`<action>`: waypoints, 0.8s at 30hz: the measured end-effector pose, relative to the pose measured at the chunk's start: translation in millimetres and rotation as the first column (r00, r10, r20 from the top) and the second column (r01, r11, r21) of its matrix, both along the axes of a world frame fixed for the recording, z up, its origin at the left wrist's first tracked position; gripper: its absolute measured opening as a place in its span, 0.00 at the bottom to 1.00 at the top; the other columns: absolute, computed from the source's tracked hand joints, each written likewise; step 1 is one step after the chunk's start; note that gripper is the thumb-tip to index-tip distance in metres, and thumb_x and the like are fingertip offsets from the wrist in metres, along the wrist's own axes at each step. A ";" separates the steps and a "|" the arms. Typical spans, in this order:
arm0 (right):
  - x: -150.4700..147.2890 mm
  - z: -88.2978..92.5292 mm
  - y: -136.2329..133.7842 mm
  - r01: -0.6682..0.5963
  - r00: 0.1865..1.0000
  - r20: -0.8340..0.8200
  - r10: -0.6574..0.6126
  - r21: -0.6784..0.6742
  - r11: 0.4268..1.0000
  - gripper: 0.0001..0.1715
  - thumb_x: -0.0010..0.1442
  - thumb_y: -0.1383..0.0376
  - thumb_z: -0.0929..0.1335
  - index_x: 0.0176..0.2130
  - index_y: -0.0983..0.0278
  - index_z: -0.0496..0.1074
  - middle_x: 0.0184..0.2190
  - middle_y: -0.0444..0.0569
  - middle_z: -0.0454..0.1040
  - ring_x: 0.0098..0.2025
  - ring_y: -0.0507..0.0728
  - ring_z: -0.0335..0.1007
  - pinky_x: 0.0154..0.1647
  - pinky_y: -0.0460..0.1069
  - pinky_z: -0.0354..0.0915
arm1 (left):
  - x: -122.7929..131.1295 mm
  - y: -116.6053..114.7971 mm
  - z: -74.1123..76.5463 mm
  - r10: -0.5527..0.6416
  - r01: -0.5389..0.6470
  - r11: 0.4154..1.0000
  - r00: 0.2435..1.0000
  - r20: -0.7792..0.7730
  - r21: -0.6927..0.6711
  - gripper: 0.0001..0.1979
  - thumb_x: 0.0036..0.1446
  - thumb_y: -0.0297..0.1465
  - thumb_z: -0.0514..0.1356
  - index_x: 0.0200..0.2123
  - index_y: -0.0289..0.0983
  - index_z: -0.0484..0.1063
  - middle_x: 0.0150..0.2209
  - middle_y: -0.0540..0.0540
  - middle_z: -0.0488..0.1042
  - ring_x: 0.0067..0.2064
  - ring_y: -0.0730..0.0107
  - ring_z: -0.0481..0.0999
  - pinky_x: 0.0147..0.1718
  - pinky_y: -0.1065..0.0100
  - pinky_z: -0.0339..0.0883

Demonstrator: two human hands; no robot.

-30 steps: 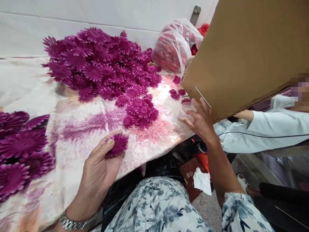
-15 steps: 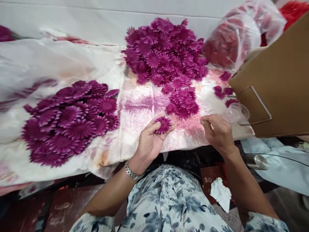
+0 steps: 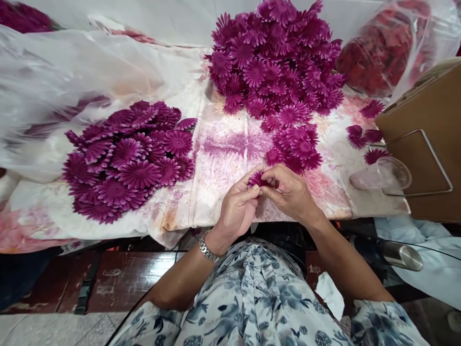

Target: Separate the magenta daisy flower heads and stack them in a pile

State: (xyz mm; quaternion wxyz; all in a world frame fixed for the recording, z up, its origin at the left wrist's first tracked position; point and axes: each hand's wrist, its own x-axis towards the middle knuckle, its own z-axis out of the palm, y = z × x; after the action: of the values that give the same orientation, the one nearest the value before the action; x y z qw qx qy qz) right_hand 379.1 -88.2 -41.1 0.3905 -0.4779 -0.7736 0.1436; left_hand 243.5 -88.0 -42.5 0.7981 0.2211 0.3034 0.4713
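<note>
A small purple fabric flower (image 3: 257, 179) sits between both hands at the table's near edge. My left hand (image 3: 237, 207) is closed around it from below, a metal watch on the wrist. My right hand (image 3: 290, 192) pinches the flower's centre from the right, fingertips pressed together. A flat heap of larger purple flowers (image 3: 126, 161) lies to the left. A tall pile of smaller purple flowers (image 3: 277, 67) lies beyond the hands, trailing down to a small cluster (image 3: 297, 146) just past my right hand.
A stained floral cloth (image 3: 223, 192) covers the table. A clear plastic cup (image 3: 391, 173) and a wire holder stand at right, beside a brown cardboard box (image 3: 428, 139). A plastic bag of red flowers (image 3: 382, 50) lies back right. Clear plastic sheeting (image 3: 65, 72) covers the left.
My right hand came left from the cup and joined my left hand on the flower. The view swung left and down, bringing the left flower heap into full sight.
</note>
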 end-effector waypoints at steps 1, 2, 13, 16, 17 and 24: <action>0.5 0.5 0.2 -0.012 1.000 -0.020 0.012 0.007 1.000 0.04 0.59 0.64 0.66 0.34 0.63 0.68 0.27 0.46 0.70 0.30 0.51 0.65 0.30 0.46 0.63 | -0.2 -0.3 -0.5 0.002 -0.002 1.000 1.000 -0.004 0.007 0.20 0.46 0.23 0.61 0.46 0.37 0.74 0.42 0.44 0.77 0.49 0.65 0.74 0.53 0.67 0.62; 0.8 1.1 0.2 -0.023 0.999 -0.046 0.024 0.014 1.000 0.04 0.59 0.65 0.66 0.33 0.63 0.68 0.27 0.45 0.70 0.30 0.51 0.65 0.31 0.46 0.64 | -0.1 -0.7 -0.9 0.004 -0.004 1.000 1.000 -0.003 0.012 0.20 0.46 0.23 0.62 0.45 0.37 0.75 0.42 0.45 0.77 0.49 0.66 0.73 0.54 0.67 0.61; 3.7 3.6 -1.1 -0.089 0.985 -0.156 0.070 -0.116 0.989 0.06 0.60 0.67 0.65 0.33 0.63 0.72 0.29 0.45 0.75 0.33 0.50 0.70 0.35 0.47 0.66 | -5.9 -0.6 -9.2 -0.027 0.027 1.000 1.000 0.006 -0.004 0.17 0.47 0.26 0.64 0.44 0.37 0.76 0.41 0.44 0.78 0.43 0.68 0.76 0.49 0.70 0.64; 2.9 2.3 -1.5 -0.072 0.983 -0.179 0.043 -0.160 0.984 0.07 0.60 0.66 0.64 0.34 0.63 0.72 0.29 0.45 0.75 0.32 0.50 0.70 0.35 0.46 0.66 | -8.2 0.0 -11.4 -0.002 0.001 0.999 1.000 -0.004 -0.049 0.16 0.47 0.25 0.63 0.43 0.36 0.77 0.39 0.44 0.79 0.40 0.70 0.76 0.46 0.69 0.65; 2.0 1.3 -1.8 -0.043 0.979 -0.202 0.005 -0.184 0.982 0.07 0.60 0.66 0.64 0.34 0.63 0.72 0.29 0.45 0.74 0.31 0.50 0.70 0.34 0.46 0.65 | -8.7 0.1 -11.5 0.009 -0.009 0.998 1.000 -0.006 -0.058 0.16 0.47 0.25 0.62 0.42 0.36 0.77 0.39 0.44 0.79 0.40 0.70 0.76 0.45 0.69 0.65; -2.6 -1.2 -6.9 0.029 0.938 -0.320 -0.132 -0.309 0.951 0.08 0.60 0.63 0.65 0.33 0.64 0.71 0.26 0.42 0.71 0.26 0.48 0.65 0.26 0.44 0.61 | -10.9 2.4 -7.6 0.083 -0.084 0.994 0.996 -0.019 -0.067 0.14 0.47 0.24 0.60 0.39 0.35 0.78 0.36 0.45 0.79 0.39 0.68 0.77 0.48 0.66 0.65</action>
State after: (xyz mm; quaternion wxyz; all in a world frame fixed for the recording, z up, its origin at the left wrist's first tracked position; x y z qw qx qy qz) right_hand 376.5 -95.1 -42.3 0.4455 -0.5314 -0.6445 0.3223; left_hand 232.6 -85.5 -50.1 0.7823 0.1847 0.3345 0.4920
